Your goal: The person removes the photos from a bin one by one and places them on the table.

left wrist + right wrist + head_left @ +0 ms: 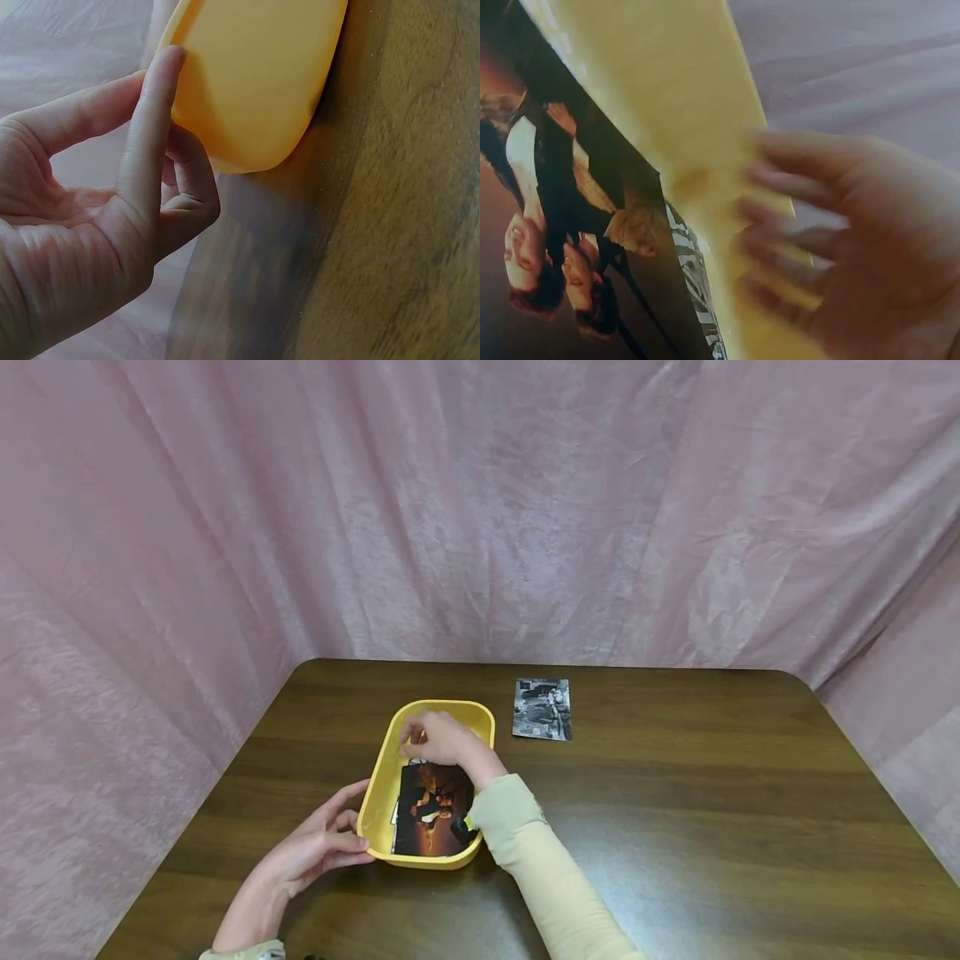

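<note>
A yellow plastic tray (385,789) stands on the table with a dark, warm-toned photo print (427,827) lying in it. My left hand (318,843) grips the tray's near left corner, thumb (154,127) at the rim and fingers against the outer side. Over the far part of the tray is my right hand (442,739), its fingers loosely bent with nothing between them; it is blurred in the right wrist view. From under the dark print peeks the edge of a black-and-white print (690,262).
Another black-and-white print (542,710) lies flat on the brown wooden table (675,793), right of the tray's far end. Pink curtains (525,527) hang behind the table and along its sides. The right forearm's sleeve (555,877) crosses the tray's right rim.
</note>
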Motion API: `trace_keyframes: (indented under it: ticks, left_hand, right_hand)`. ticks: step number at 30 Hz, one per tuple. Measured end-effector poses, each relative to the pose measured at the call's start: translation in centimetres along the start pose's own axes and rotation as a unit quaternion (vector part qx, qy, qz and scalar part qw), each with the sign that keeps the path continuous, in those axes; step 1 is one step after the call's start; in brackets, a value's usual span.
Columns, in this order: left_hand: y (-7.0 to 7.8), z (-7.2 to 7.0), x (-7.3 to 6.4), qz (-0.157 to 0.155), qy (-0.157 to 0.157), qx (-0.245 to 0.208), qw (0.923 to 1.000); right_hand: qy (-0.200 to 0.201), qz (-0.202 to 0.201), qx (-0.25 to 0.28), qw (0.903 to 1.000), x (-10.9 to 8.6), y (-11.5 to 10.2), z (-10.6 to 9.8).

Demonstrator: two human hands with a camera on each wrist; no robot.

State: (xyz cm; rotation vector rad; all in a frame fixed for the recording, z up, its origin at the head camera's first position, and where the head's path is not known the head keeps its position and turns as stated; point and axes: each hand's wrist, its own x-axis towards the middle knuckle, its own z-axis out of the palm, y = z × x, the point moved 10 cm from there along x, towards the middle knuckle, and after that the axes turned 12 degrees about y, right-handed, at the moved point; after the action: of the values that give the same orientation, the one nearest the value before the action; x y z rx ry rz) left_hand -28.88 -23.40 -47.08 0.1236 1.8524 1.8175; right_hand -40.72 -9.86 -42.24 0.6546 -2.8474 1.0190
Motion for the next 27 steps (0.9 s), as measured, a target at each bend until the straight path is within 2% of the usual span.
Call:
trace_keyframes:
  ticks: [2, 6, 10, 15, 23, 27]
  left_hand:
    - [-0.1, -0.1, 0.0, 0.000, 0.000, -0.002, 1.0000]
    - [-0.3, -0.2, 0.0, -0.001, 0.000, -0.006, 1.0000]
    - [-0.3, -0.1, 0.0, 0.005, -0.004, -0.008, 1.0000]
    - [-0.2, 0.0, 0.1, 0.006, -0.003, -0.001, 1.0000]
    - [-0.1, -0.1, 0.2, 0.006, 0.003, -0.004, 1.0000]
    - [-0.3, -0.1, 0.1, 0.004, 0.005, -0.003, 1.0000]
  right_hand:
    - [-0.052, 0.003, -0.059, 0.9969, -0.7, 0.4, 1.1]
    - [-0.121, 0.044, -0.156, 0.9794, -2.1, 1.6, 2.2]
    - [-0.160, 0.080, -0.188, 0.9658, -3.2, 2.2, 2.5]
    - [-0.161, 0.092, -0.209, 0.9602, -3.4, 2.3, 2.4]
    - [-0.124, 0.100, -0.204, 0.9659, -2.5, 2.7, 1.9]
    - [-0.118, 0.115, -0.171, 0.9715, -2.5, 3.1, 2.0]
